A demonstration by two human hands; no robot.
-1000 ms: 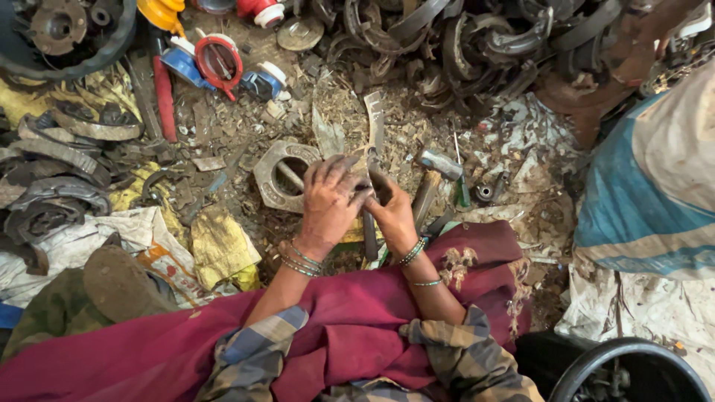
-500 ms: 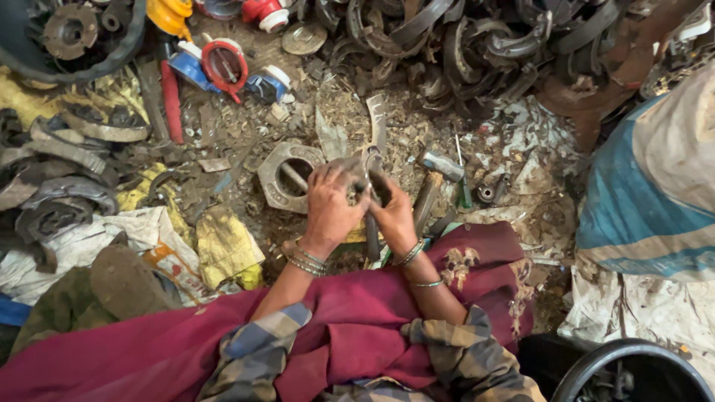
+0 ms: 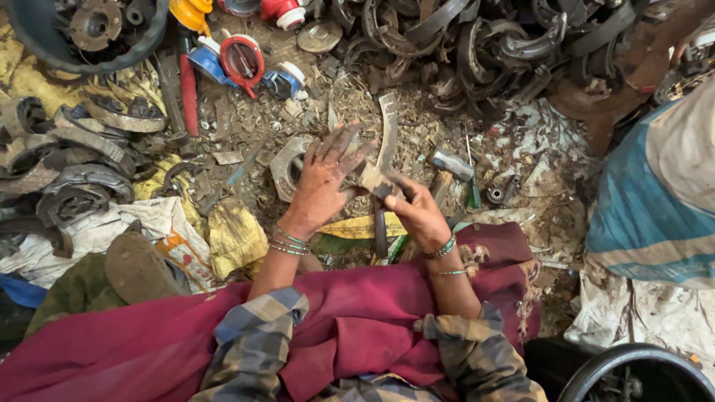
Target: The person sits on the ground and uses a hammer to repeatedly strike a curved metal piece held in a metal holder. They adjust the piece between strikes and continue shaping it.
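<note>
I sit on the ground with a maroon cloth [image 3: 357,327] over my lap. My right hand [image 3: 417,214] grips the lower end of a curved, rusty metal strip [image 3: 387,138] that rises upright toward the scrap pile. My left hand [image 3: 322,182] is open with its fingers spread, the palm against the strip's left side near its base. Both wrists carry bangles. A dark curved metal part [image 3: 380,234] lies just under my hands on the dirt.
A grey holed metal plate [image 3: 287,165] lies left of my hands; a hammer [image 3: 451,162] and green screwdriver [image 3: 474,190] to the right. Curved metal shoes [image 3: 477,45] pile up at the back and left. A blue-white sack [image 3: 655,193] stands right, a black rim [image 3: 633,372] bottom right.
Both hands were bent close together over the part on the ground. Now the curved strip is raised upright in my right hand and my left hand's fingers have spread open.
</note>
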